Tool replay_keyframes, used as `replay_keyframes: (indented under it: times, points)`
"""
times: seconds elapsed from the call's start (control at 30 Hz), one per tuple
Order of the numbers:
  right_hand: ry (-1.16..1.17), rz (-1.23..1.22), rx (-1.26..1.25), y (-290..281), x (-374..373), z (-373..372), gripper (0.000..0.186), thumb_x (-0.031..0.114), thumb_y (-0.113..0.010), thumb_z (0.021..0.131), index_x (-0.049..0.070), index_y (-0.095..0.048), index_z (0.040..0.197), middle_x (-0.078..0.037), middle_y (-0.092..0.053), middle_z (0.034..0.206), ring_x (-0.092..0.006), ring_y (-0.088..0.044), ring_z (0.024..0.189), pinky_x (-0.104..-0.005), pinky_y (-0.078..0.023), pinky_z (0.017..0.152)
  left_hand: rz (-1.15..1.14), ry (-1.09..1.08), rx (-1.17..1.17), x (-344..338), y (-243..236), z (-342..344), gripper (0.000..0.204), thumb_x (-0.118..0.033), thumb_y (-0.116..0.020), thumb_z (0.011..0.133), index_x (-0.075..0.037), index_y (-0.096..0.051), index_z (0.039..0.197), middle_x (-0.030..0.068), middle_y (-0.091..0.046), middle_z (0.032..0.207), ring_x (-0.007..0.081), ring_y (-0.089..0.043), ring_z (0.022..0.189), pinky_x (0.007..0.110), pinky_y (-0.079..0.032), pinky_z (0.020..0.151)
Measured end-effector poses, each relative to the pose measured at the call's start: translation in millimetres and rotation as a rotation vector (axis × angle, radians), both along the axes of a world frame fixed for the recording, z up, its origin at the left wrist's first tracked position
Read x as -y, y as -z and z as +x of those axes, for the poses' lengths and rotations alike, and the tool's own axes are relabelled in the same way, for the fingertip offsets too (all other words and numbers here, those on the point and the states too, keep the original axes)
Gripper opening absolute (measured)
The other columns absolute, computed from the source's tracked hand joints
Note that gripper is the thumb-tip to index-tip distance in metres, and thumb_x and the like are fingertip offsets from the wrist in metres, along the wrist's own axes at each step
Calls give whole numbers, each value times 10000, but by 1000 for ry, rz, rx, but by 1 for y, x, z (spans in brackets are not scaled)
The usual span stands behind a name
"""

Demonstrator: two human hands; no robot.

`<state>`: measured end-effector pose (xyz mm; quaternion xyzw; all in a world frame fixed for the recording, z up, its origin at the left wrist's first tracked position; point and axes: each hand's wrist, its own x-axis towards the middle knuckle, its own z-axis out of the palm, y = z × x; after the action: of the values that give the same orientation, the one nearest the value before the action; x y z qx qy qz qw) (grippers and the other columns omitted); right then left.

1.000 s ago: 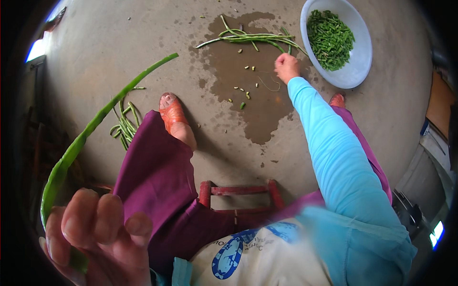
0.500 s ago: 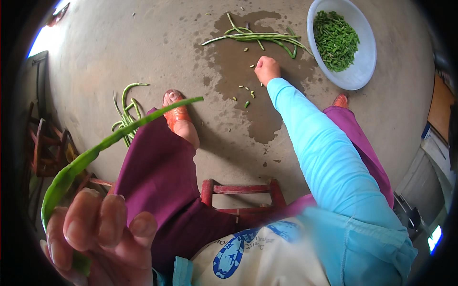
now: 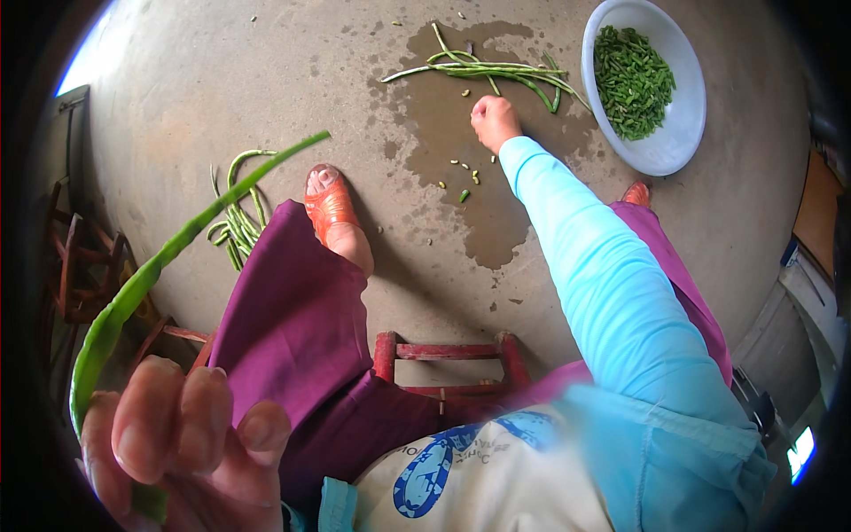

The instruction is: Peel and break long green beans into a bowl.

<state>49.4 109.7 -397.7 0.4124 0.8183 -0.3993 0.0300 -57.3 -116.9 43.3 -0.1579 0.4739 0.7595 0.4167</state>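
My left hand (image 3: 182, 434) is raised close at the lower left, its fingers curled around a long green bean (image 3: 168, 254). The bean bows up and to the right, and a short end shows below the fingers. Over the wet patch of floor, my right hand (image 3: 496, 122) is closed, fingers bunched together. What it holds, if anything, is hidden. Just beyond it lies a loose bunch of long beans (image 3: 496, 69). Several tiny pale bits and a short green bean piece (image 3: 464, 196) are scattered on the floor nearer to me.
A white basin (image 3: 690, 106) with cut green bean pieces (image 3: 631, 84) stands at the far right. More long beans (image 3: 238, 232) lie beside my left foot. A red wooden stool (image 3: 448, 352) is below me, and dark red wooden furniture (image 3: 84, 275) stands at the left.
The free tip of the long bean has swung up and to the left. My right hand has shifted slightly, still closed above the wet floor. My left hand keeps its grip.
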Motion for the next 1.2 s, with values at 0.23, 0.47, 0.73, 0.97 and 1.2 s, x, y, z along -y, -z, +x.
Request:
replay_keyframes:
  times: [0.23,0.47,0.73,0.97,1.2]
  points:
    - [128,-13,-114,12,-13,-33,63,67,-627,662,50,-579,700,-147,-601,697,-296,-596,677,-350,-482,643,117,90,-34,4,8,-5,126,-210,-424,902,-102,-463,849,-5,-449,912,107,-435,856,418,-332,853]
    - [-84,239,33,-1,-4,-44,69,87,-624,673,63,-595,731,-175,-600,763,-324,-589,745,-385,-472,684,120,50,-27,-2,10,-8,133,-200,-416,901,-96,-448,826,-13,-428,880,100,-416,794,428,-334,839]
    - [222,-75,-112,21,-16,-13,79,110,-626,683,52,-581,713,-158,-596,712,-308,-593,703,-379,-472,649,78,74,-20,-10,7,-15,161,-216,-391,912,-96,-450,822,-9,-436,891,97,-421,817,426,-331,844]
    - [11,235,-105,0,-10,-34,45,83,-613,681,48,-605,709,-156,-602,722,-305,-596,714,-364,-486,618,115,-7,2,-14,12,-9,166,-219,-393,912,-99,-461,818,-7,-443,903,100,-423,826,424,-325,868]
    - [-5,141,-42,-10,-29,-17,61,80,-591,684,44,-595,635,-177,-596,707,-333,-585,683,-394,-486,630,133,55,7,-8,8,-3,164,-220,-389,912,-91,-461,839,-7,-440,892,101,-417,818,423,-323,863]
